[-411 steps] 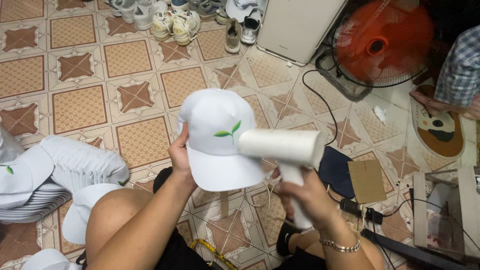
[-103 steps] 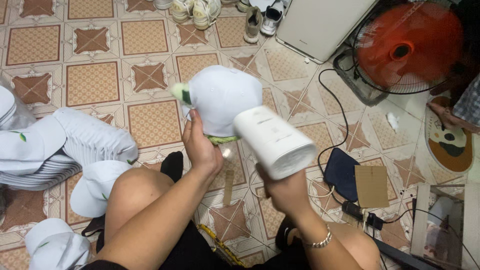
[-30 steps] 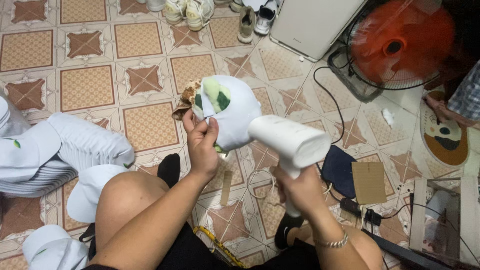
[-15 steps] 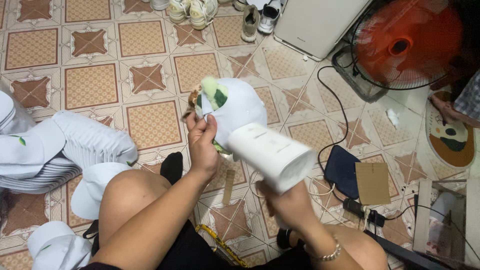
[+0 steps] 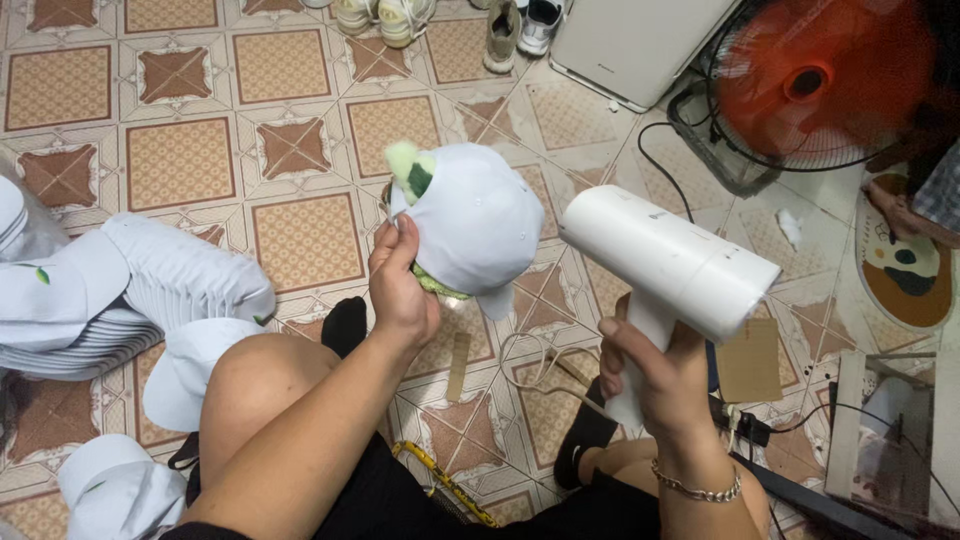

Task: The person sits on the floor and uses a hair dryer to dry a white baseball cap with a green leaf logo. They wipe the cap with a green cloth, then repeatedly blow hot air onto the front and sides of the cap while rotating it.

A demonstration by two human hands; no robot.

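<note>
Right hand (image 5: 655,375) is clamped round the grip of a white hair dryer (image 5: 668,262), barrel lying left-right with the nozzle aimed left at a white cap (image 5: 470,228). Left hand (image 5: 400,285) pinches that cap's edge, held up over the tiled floor (image 5: 180,160). Stacked caps (image 5: 120,300) sit far left.

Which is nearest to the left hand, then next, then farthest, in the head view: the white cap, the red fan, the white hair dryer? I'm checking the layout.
1. White cap: gripped by the left hand.
2. White hair dryer: to its right, in the right hand.
3. Red fan: far upper right, on the floor.
</note>
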